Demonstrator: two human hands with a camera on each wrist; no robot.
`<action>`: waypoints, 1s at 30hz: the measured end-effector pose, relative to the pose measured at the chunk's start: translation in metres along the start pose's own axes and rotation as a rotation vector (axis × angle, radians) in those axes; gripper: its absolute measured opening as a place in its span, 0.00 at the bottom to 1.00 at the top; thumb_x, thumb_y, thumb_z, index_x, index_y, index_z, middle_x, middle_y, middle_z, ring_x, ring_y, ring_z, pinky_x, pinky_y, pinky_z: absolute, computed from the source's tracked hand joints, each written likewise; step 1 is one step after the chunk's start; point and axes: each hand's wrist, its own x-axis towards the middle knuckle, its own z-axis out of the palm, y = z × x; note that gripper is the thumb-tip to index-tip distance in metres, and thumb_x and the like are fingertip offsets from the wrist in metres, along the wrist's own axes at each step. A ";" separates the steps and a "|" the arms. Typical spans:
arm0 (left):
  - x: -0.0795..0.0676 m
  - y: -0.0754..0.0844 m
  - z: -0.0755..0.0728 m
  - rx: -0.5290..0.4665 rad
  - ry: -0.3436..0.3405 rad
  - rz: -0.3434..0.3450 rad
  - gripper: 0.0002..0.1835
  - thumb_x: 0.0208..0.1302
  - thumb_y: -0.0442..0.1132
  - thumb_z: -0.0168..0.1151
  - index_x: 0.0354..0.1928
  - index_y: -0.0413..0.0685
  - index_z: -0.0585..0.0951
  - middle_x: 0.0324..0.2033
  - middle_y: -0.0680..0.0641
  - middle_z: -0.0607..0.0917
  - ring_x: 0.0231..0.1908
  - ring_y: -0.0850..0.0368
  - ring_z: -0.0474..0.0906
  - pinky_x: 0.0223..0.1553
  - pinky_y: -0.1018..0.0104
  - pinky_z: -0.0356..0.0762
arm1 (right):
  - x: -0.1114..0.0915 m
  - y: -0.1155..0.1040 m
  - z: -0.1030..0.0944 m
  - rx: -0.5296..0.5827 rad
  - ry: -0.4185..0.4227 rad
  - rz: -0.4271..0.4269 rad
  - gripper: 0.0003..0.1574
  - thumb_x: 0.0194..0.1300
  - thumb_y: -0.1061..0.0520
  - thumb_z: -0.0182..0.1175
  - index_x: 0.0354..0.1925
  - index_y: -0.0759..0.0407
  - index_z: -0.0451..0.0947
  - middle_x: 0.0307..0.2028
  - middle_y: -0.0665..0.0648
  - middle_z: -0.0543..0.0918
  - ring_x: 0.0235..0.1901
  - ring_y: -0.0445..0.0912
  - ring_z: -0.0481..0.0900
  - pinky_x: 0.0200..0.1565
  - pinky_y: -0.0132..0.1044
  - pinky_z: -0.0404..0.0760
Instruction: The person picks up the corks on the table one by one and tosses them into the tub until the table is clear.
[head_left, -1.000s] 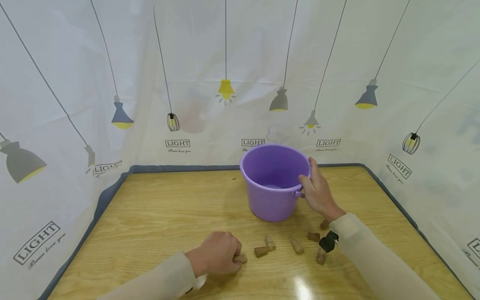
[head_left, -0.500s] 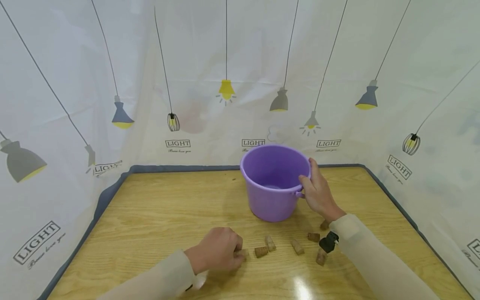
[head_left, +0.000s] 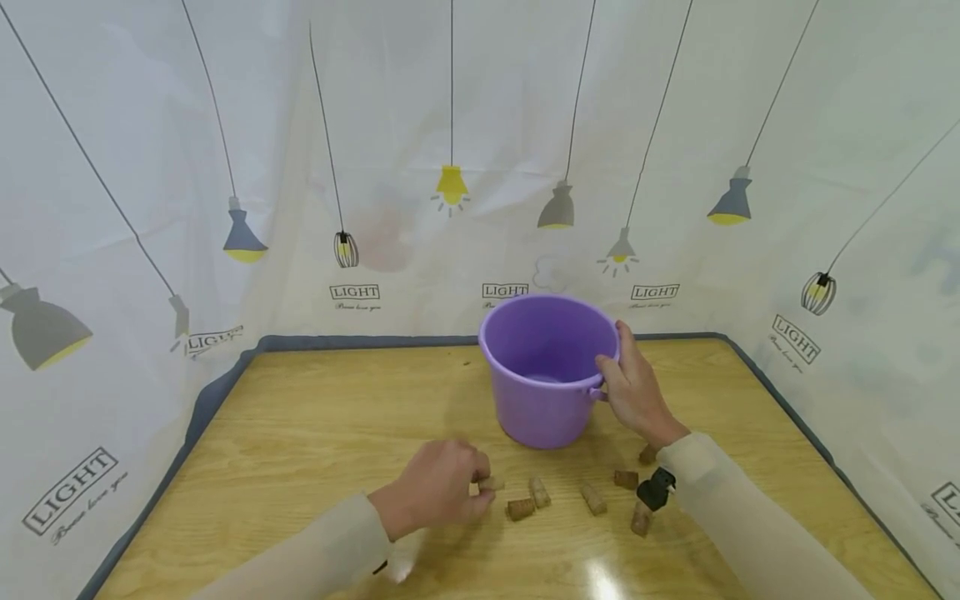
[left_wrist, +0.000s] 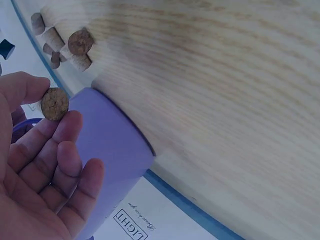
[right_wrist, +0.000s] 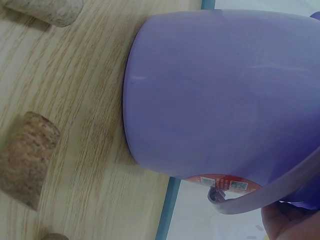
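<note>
Between thumb and index finger my left hand (head_left: 438, 486) pinches a cork (left_wrist: 54, 104), raised just over the table and left of the other corks. Its round end shows in the left wrist view, while the other fingers curl loosely. My right hand (head_left: 637, 387) grips the rim of a purple bucket (head_left: 542, 417) on its right side, thumb over the inner edge. The bucket stands on the table, its inside visible down to part of the floor. A bucket handle (right_wrist: 270, 195) hangs at its side in the right wrist view.
Several corks lie in front of the bucket, among them a darker cork (head_left: 521, 509) and a paler cork (head_left: 593, 498). Another cork (head_left: 641, 518) lies by the right forearm. Behind the wooden table (head_left: 337, 408) hangs a white curtain (head_left: 405, 250) printed with lamps.
My left hand has lifted the cork off the table and moved slightly forward, toward the bucket. The right hand and the bucket have stayed in place.
</note>
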 end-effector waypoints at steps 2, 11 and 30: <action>0.002 0.000 -0.002 -0.001 0.034 0.017 0.08 0.56 0.43 0.73 0.22 0.55 0.84 0.19 0.61 0.80 0.23 0.70 0.68 0.23 0.77 0.69 | 0.000 0.000 0.000 -0.003 0.001 -0.001 0.43 0.80 0.53 0.41 0.83 0.55 0.35 0.75 0.74 0.57 0.58 0.67 0.77 0.37 0.36 0.88; 0.016 0.002 -0.014 0.049 0.143 0.039 0.06 0.56 0.44 0.76 0.29 0.51 0.89 0.25 0.56 0.86 0.26 0.65 0.77 0.28 0.74 0.78 | -0.001 0.000 0.000 -0.007 0.002 -0.001 0.43 0.80 0.52 0.41 0.83 0.56 0.35 0.75 0.74 0.57 0.56 0.66 0.78 0.36 0.36 0.88; 0.040 0.003 -0.028 0.061 0.308 0.072 0.12 0.56 0.43 0.77 0.22 0.59 0.81 0.25 0.60 0.86 0.22 0.65 0.71 0.22 0.76 0.67 | 0.000 0.000 -0.001 -0.008 0.000 -0.006 0.43 0.80 0.54 0.42 0.83 0.56 0.35 0.74 0.75 0.59 0.48 0.64 0.82 0.35 0.37 0.88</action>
